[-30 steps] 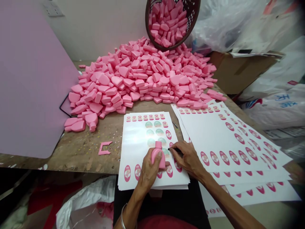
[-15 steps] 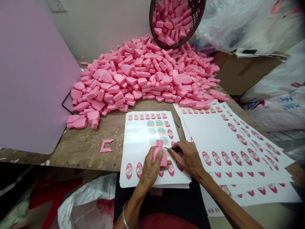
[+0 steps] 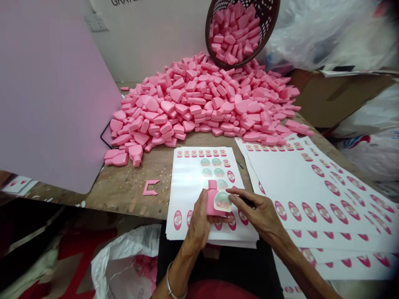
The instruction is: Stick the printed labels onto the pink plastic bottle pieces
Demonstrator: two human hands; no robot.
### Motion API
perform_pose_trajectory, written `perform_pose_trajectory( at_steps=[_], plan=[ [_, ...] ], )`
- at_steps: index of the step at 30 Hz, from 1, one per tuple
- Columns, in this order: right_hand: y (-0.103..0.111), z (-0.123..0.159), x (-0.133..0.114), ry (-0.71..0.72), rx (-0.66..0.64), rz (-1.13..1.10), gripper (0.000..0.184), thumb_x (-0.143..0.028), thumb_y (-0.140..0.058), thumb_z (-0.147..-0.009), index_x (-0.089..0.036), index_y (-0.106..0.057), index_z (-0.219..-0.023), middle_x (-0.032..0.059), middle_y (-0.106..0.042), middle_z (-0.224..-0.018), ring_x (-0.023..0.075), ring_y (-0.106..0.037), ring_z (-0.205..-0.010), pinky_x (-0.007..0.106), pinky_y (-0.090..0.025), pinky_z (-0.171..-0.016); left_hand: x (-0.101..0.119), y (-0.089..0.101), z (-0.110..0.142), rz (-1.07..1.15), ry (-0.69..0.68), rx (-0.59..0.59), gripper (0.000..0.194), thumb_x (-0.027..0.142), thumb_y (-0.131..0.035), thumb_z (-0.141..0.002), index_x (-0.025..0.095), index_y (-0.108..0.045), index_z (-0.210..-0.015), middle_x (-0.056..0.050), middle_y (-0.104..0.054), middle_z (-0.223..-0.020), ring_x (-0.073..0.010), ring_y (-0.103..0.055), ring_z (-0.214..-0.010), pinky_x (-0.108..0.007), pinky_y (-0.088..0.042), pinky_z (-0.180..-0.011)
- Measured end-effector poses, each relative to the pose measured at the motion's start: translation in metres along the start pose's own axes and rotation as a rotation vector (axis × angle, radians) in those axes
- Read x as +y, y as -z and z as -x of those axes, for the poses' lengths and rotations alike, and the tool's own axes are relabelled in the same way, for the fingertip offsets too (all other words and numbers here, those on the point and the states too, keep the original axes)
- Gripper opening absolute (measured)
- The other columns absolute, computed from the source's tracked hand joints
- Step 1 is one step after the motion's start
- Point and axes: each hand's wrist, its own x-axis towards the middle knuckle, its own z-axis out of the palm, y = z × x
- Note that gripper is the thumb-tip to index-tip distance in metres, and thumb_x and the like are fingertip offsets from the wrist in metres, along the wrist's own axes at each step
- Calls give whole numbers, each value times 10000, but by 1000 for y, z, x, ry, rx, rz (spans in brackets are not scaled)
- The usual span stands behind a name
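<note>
Over label sheet (image 3: 187, 187), left hand (image 3: 198, 222) clenches pink plastic bottle (image 3: 212, 205).
Right hand (image 3: 264, 214) pinches dark tool (image 3: 246, 201) beside oval label (image 3: 222, 201) on bottle.

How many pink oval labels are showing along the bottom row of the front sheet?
5. Two pink oval labels lie left of the left hand; three more lie to its right. Others may be hidden under that hand.

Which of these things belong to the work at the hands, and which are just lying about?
Part of the work:
left hand gripping a pink plastic bottle
oval label on that bottle
right hand holding a black tool
label sheets
pile of pink bottles

Lying about:
pink plastic offcut
cardboard box
white sack
</note>
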Motion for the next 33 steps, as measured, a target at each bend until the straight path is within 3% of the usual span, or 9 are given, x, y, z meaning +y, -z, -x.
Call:
perform_pose_trajectory(
  at_steps=[7,18,33],
  plan=[
    [-16,1,-8,128,-45,-12,272,-433,-601,-805,-226,-734,-920,59,-725,-941,226,-656,-881,358,-519,-802,8,3,5,203,38,-83,557,568,-399,-887,104,-610,-1111,-100,-690,-892,-192,-671,-738,-298,-582,-606],
    [-18,1,-15,187,-17,39,214,-387,-618,-804,-227,-729,-892,40,-715,-857,181,-642,-776,282,-505,-647,11,6,6,196,32,-84,541,560,-318,-917,150,-588,-1143,-81,-671,-947,-164,-664,-737,-280,-585,-597],
    [-17,-1,-19,201,-35,40,231,-407,-610,-802,-233,-740,-879,43,-724,-847,190,-650,-770,305,-518,-681,17,7,9,169,29,-98,561,561,-302,-920,125,-614,-1086,-75,-661,-854,-151,-650,-676,-242,-554,-556]
  ],
)
